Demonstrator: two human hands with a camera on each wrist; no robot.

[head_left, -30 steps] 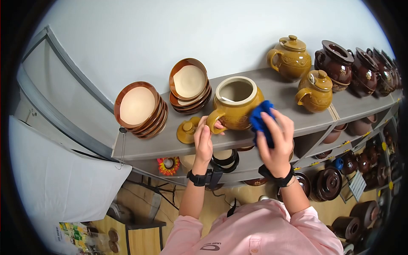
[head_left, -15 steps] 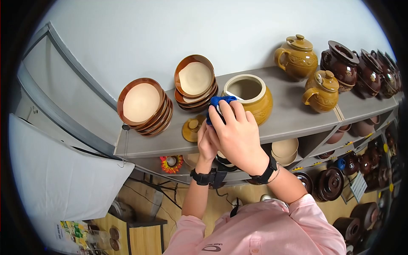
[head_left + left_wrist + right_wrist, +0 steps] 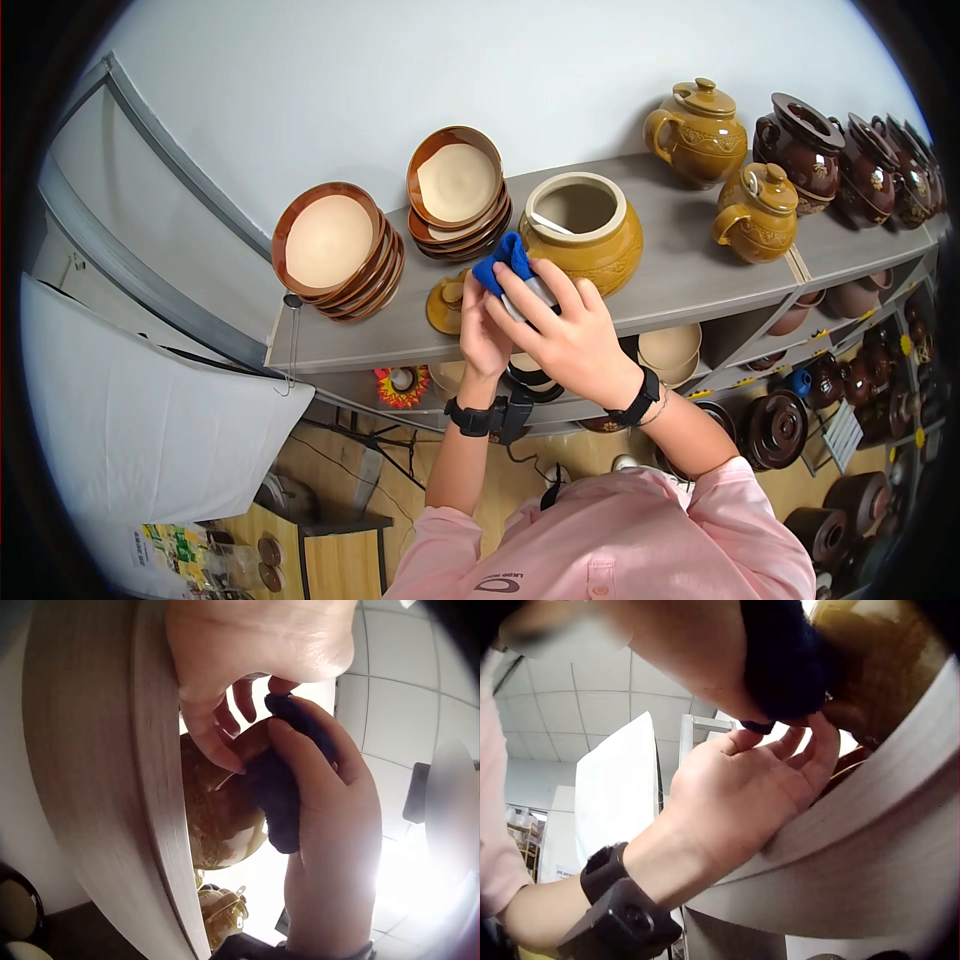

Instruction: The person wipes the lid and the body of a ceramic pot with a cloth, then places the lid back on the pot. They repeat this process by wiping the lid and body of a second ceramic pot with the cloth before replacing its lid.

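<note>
An ochre glazed ceramic pot (image 3: 615, 255) stands lidless on the shelf, its pale rim up and a white strip showing inside its mouth. At its near left side my right hand (image 3: 580, 340) grips a blue cloth (image 3: 500, 264), wrapped over the pot's handle. My left hand (image 3: 484, 345) is just left of it, partly hidden by the right in the head view. The left wrist view shows the left thumb and fingers curled about the handle (image 3: 253, 736), right by the cloth (image 3: 276, 799). The pot's lid (image 3: 443, 308) lies behind the left hand.
Two stacks of brown-rimmed bowls (image 3: 328, 245) stand on the left of the shelf (image 3: 700, 275). Two lidded ochre pots (image 3: 762, 225) and several dark brown jars (image 3: 800, 150) line its right. Lower shelves hold more bowls (image 3: 670, 350). A white cloth-covered panel (image 3: 150, 400) hangs at left.
My right hand has carried the blue cloth from the pot's right side leftward to the handle. Over the last half second the hand has tilted there, the cloth shifting slightly left and down.
</note>
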